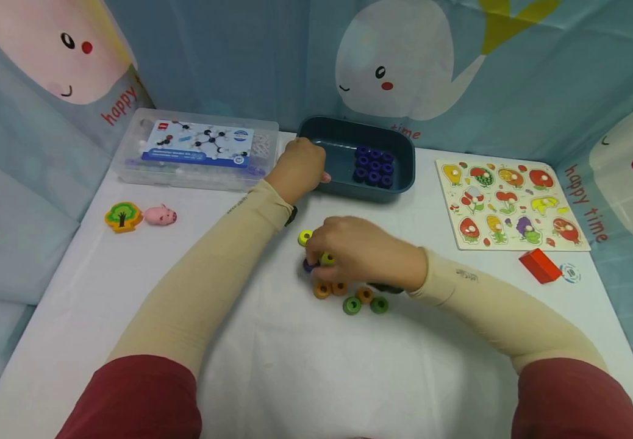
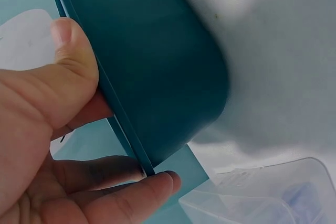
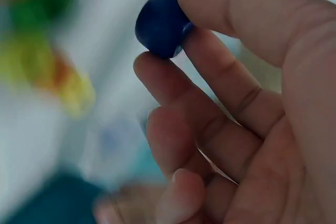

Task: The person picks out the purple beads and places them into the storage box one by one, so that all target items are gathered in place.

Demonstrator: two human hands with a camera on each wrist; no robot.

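My left hand (image 1: 301,166) grips the left end of a dark teal plastic bin (image 2: 157,51), with the thumb and fingers about its rim. Inside the bin, dark blue-purple beads (image 1: 374,166) stand in rows toward the right side. A dark blue bead (image 3: 163,24) is pinched between the thumb and fingertips of my right hand (image 1: 352,250), low over the table. Around that hand lie a yellow bead (image 1: 305,238), a yellow-green bead (image 1: 327,259), orange beads (image 1: 322,290) and two green beads (image 1: 352,305). Part of this group is hidden by the hand.
Left of the bin stands a clear plastic case (image 1: 196,149) with a printed label. A tree-shaped piece (image 1: 123,217) and a pink pig (image 1: 160,214) lie at the left. To the right are a fruit puzzle board (image 1: 514,207), a red block (image 1: 540,266) and a round chip (image 1: 571,273).
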